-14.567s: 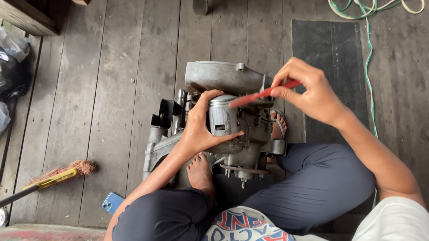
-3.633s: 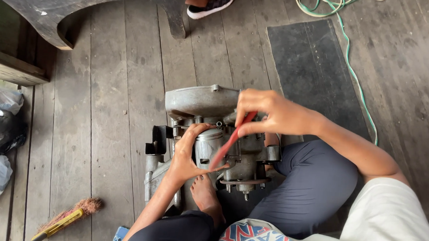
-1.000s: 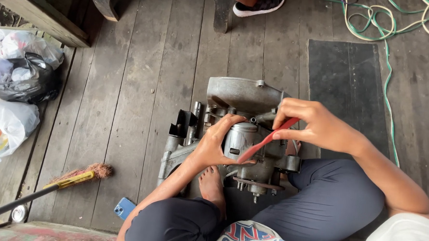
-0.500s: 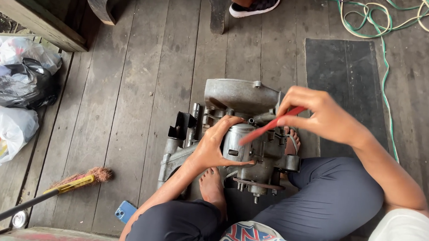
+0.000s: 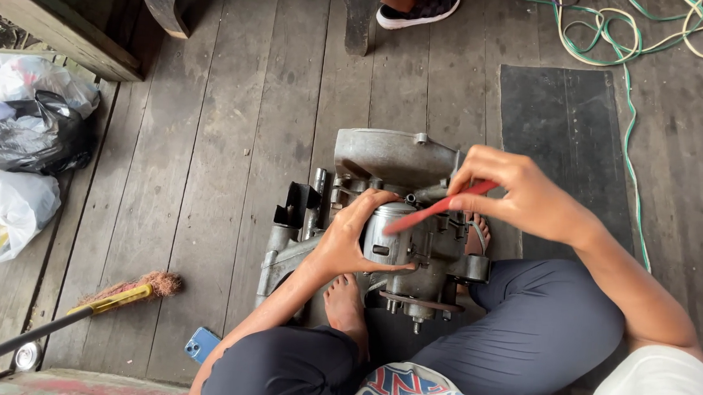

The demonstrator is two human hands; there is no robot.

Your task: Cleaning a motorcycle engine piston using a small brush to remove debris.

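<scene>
Worn grey wooden plank floor, daylight. Dark rubber mat lies right, coiled green and cream cords above it. Plastic bags left, broom beside them.

Dull grey metal engine, weathered wood floor, seemingly plastic red tool.
</scene>
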